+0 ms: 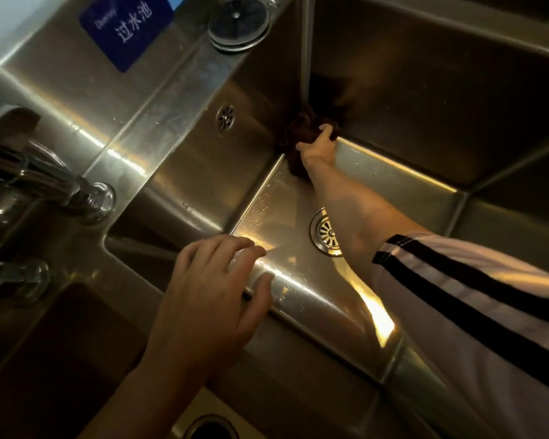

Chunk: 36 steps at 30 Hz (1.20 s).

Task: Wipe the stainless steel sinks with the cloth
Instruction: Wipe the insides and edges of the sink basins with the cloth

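Observation:
A deep stainless steel sink fills the middle and right of the view. My right hand reaches down into its far corner and grips a dark brown cloth, pressed where the walls meet the floor. The round drain strainer in the sink floor is partly hidden by my right forearm. My left hand rests flat, fingers spread, on the steel divider between this sink and a second, darker sink at the lower left.
A chrome faucet juts from the left. A blue sign is fixed on the backsplash, beside a round drain stopper on the ledge. An overflow grille sits in the back wall. Another drain shows at the bottom edge.

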Each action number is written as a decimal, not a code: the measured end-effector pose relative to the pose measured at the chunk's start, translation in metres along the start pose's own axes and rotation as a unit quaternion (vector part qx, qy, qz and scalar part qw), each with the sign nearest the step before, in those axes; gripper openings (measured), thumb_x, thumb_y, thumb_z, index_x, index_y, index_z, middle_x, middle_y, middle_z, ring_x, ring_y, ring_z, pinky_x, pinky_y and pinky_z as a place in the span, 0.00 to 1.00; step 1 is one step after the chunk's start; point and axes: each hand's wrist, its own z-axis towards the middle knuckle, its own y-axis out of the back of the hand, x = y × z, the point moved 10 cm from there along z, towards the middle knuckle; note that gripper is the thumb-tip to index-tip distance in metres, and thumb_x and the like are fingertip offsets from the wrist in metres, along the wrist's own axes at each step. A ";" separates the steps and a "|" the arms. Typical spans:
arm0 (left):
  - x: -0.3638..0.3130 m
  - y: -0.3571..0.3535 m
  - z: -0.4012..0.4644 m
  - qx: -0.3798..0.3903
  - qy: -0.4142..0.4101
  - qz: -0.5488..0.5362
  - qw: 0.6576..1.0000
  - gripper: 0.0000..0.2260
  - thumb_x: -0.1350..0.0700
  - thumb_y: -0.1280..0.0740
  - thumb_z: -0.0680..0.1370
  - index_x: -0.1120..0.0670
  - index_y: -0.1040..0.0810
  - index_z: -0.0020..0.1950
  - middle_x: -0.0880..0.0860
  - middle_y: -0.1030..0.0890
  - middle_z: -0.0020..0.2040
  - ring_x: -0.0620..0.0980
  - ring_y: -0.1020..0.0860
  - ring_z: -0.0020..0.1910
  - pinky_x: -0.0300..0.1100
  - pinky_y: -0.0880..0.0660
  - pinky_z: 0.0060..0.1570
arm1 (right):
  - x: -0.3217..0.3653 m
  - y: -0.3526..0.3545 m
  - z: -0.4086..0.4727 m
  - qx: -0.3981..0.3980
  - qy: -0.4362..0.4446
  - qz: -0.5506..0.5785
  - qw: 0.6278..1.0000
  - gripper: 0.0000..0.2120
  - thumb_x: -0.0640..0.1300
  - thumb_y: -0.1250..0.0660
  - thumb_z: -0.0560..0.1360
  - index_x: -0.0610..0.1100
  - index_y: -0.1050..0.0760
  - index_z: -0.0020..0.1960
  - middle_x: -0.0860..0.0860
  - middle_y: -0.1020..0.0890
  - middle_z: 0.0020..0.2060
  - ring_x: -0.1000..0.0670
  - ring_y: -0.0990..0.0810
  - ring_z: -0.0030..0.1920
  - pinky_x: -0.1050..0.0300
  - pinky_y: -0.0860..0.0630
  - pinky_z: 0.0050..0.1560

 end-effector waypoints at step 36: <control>0.007 -0.008 0.002 0.035 0.014 0.044 0.998 0.19 0.43 0.46 0.76 0.48 0.22 0.59 0.47 0.22 0.56 0.47 0.26 0.59 0.48 0.32 0.59 | -0.003 0.102 -0.022 -0.188 -0.067 0.117 0.973 0.20 0.44 0.29 0.70 0.47 0.32 0.59 0.43 0.29 0.60 0.40 0.27 0.61 0.49 0.30 0.61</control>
